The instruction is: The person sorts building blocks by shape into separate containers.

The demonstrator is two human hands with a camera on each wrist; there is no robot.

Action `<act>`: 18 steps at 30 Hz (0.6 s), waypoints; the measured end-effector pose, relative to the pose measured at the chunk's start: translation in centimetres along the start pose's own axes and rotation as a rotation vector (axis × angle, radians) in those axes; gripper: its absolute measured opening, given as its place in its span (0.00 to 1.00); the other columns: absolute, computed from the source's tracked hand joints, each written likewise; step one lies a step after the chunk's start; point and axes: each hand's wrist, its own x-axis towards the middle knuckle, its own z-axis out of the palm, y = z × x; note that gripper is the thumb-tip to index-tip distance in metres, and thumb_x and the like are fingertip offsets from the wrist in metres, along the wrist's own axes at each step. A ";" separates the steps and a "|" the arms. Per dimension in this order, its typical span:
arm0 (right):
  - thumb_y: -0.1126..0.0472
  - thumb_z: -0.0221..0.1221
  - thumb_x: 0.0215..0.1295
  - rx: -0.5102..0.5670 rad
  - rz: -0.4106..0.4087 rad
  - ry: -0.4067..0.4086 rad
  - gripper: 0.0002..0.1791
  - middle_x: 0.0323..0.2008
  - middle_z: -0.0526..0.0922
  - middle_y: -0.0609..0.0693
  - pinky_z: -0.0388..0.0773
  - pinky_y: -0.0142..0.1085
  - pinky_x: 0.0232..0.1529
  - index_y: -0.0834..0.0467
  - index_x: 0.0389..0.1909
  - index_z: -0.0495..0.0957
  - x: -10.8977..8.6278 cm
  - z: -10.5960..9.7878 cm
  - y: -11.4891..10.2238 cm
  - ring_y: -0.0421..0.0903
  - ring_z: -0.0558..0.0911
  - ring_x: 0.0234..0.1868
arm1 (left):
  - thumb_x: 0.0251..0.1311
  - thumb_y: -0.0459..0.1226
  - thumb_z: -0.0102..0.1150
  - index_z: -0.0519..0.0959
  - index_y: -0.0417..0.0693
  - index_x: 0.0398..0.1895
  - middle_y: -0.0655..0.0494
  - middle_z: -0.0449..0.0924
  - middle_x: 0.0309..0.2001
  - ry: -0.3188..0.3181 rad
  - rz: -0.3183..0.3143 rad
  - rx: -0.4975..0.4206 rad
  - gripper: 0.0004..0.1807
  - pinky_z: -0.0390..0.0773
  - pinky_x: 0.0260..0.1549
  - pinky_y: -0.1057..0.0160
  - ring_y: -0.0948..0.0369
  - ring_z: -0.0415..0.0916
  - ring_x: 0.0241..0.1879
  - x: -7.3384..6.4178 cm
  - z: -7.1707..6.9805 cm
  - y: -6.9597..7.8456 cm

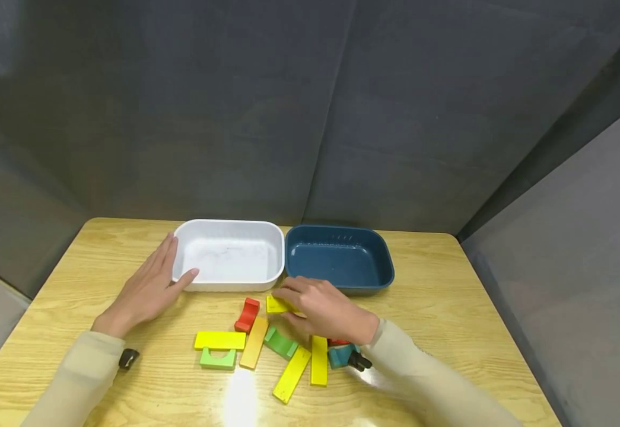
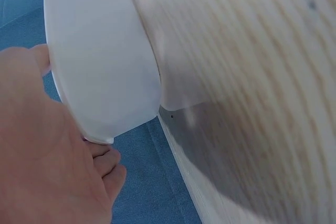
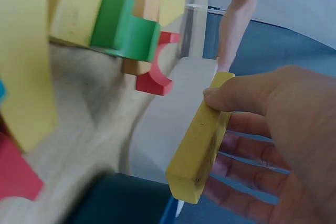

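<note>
My right hand [image 1: 323, 308] pinches a yellow rectangular block [image 3: 199, 140] between thumb and fingers, raised just in front of where the two bins meet. The left hand [image 1: 152, 287] rests at the left end of the white bin [image 1: 229, 286], fingers along its rim and thumb over the front edge. Close below the right hand lie a green arched block [image 1: 280, 343], an orange plank block [image 1: 254, 343] and a red arched block [image 1: 247, 315]. Two more yellow blocks, one slanted [image 1: 292, 375] and one upright in view [image 1: 318, 362], lie nearer the front.
A dark blue bin [image 1: 339, 289] stands right of the white one. Left of the pile are a yellow block [image 1: 220, 340] and a light green arched block [image 1: 218, 359]. A blue block [image 1: 340, 356] and a red one lie partly under the right forearm. Dark cloth [image 1: 224, 118] hangs behind the table.
</note>
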 end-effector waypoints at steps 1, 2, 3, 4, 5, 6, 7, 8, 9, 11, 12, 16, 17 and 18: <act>0.58 0.73 0.68 -0.008 -0.006 0.008 0.22 0.51 0.87 0.49 0.86 0.30 0.43 0.58 0.62 0.85 0.2 -0.1 0.1 0.43 0.85 0.44 | 0.80 0.66 0.40 0.30 0.39 0.87 0.48 0.20 0.87 0.001 0.000 0.000 0.55 0.46 0.80 0.32 0.38 0.34 0.86 0.0 0.0 0.0; 0.58 0.73 0.69 -0.015 -0.010 0.011 0.23 0.51 0.87 0.49 0.86 0.30 0.43 0.58 0.62 0.85 0.5 -0.3 0.1 0.44 0.86 0.44 | 0.80 0.66 0.40 0.30 0.39 0.87 0.48 0.20 0.87 0.001 0.001 0.001 0.55 0.46 0.80 0.32 0.38 0.34 0.86 0.0 0.0 0.0; 0.58 0.73 0.69 -0.018 -0.012 0.013 0.23 0.52 0.87 0.49 0.86 0.30 0.44 0.58 0.63 0.84 0.7 -0.4 0.2 0.44 0.86 0.45 | 0.80 0.66 0.40 0.30 0.39 0.87 0.49 0.20 0.87 0.003 0.002 0.001 0.55 0.46 0.80 0.32 0.38 0.34 0.86 0.0 0.0 -0.1; 0.58 0.73 0.69 -0.025 -0.016 0.012 0.23 0.52 0.87 0.49 0.86 0.31 0.45 0.58 0.63 0.84 1.0 -0.5 0.2 0.44 0.86 0.45 | 0.80 0.66 0.40 0.30 0.39 0.87 0.49 0.20 0.87 0.003 0.002 0.000 0.55 0.46 0.80 0.32 0.38 0.34 0.86 0.0 0.0 -0.1; 0.58 0.73 0.69 -0.029 -0.018 0.009 0.23 0.52 0.87 0.49 0.87 0.31 0.46 0.58 0.62 0.84 1.3 -0.7 0.3 0.43 0.86 0.46 | 0.80 0.66 0.40 0.30 0.39 0.87 0.49 0.20 0.87 0.005 0.003 -0.002 0.55 0.46 0.80 0.32 0.38 0.34 0.86 0.0 0.0 -0.1; 0.58 0.73 0.69 -0.025 -0.018 0.005 0.22 0.52 0.87 0.49 0.87 0.31 0.47 0.58 0.62 0.84 1.5 -0.8 0.3 0.43 0.86 0.46 | 0.80 0.66 0.40 0.30 0.39 0.87 0.49 0.20 0.87 0.005 0.003 -0.003 0.55 0.46 0.80 0.32 0.38 0.34 0.86 -0.1 0.0 -0.1; 0.58 0.73 0.69 -0.023 -0.019 -0.002 0.22 0.52 0.87 0.49 0.87 0.31 0.48 0.57 0.62 0.85 1.8 -1.0 0.4 0.43 0.86 0.46 | 0.80 0.66 0.41 0.30 0.39 0.87 0.49 0.20 0.87 0.004 0.002 -0.005 0.55 0.46 0.80 0.31 0.38 0.34 0.86 -0.1 0.0 -0.1; 0.59 0.73 0.69 -0.019 -0.021 -0.008 0.22 0.51 0.87 0.49 0.86 0.31 0.48 0.57 0.62 0.85 2.1 -1.1 0.4 0.43 0.86 0.46 | 0.80 0.66 0.40 0.30 0.39 0.87 0.49 0.20 0.87 0.003 0.002 -0.005 0.55 0.46 0.80 0.31 0.38 0.34 0.86 -0.2 0.1 -0.1; 0.58 0.73 0.69 -0.017 -0.024 -0.014 0.21 0.50 0.87 0.48 0.86 0.30 0.47 0.57 0.61 0.85 2.4 -1.2 0.4 0.42 0.85 0.45 | 0.80 0.66 0.40 0.30 0.39 0.87 0.49 0.20 0.87 0.003 0.000 -0.006 0.55 0.46 0.80 0.31 0.38 0.34 0.86 -0.2 0.1 0.0; 0.58 0.73 0.69 -0.017 -0.032 -0.024 0.21 0.49 0.87 0.48 0.86 0.30 0.47 0.57 0.61 0.85 2.9 -1.4 0.5 0.42 0.85 0.45 | 0.80 0.66 0.40 0.30 0.39 0.87 0.49 0.20 0.87 0.005 -0.001 -0.005 0.55 0.46 0.80 0.31 0.37 0.34 0.86 -0.3 0.1 -0.1; 0.58 0.73 0.69 -0.020 -0.039 -0.028 0.20 0.49 0.87 0.48 0.85 0.30 0.46 0.57 0.60 0.85 3.2 -1.5 0.5 0.42 0.84 0.44 | 0.80 0.66 0.40 0.30 0.39 0.87 0.48 0.20 0.87 0.005 -0.002 -0.003 0.55 0.46 0.80 0.31 0.37 0.34 0.86 -0.3 0.1 -0.1; 0.59 0.71 0.71 -0.041 -0.060 -0.033 0.19 0.47 0.86 0.48 0.84 0.30 0.44 0.56 0.60 0.85 4.4 -1.8 0.6 0.42 0.82 0.41 | 0.80 0.66 0.40 0.30 0.39 0.87 0.49 0.20 0.87 0.010 -0.003 0.001 0.55 0.46 0.79 0.31 0.37 0.35 0.85 -0.3 0.0 -0.2; 0.59 0.71 0.71 -0.042 -0.064 -0.033 0.18 0.47 0.86 0.48 0.84 0.30 0.43 0.57 0.59 0.85 4.7 -1.9 0.7 0.42 0.82 0.41 | 0.80 0.66 0.40 0.30 0.39 0.87 0.49 0.20 0.87 0.010 -0.003 0.000 0.55 0.46 0.80 0.31 0.37 0.35 0.86 -0.3 0.0 -0.2; 0.59 0.71 0.71 -0.041 -0.065 -0.034 0.18 0.46 0.86 0.48 0.84 0.30 0.43 0.57 0.59 0.85 5.0 -2.1 0.8 0.42 0.82 0.40 | 0.80 0.66 0.40 0.30 0.39 0.87 0.49 0.20 0.87 0.009 -0.004 0.000 0.55 0.46 0.80 0.31 0.37 0.34 0.86 -0.3 -0.1 -0.2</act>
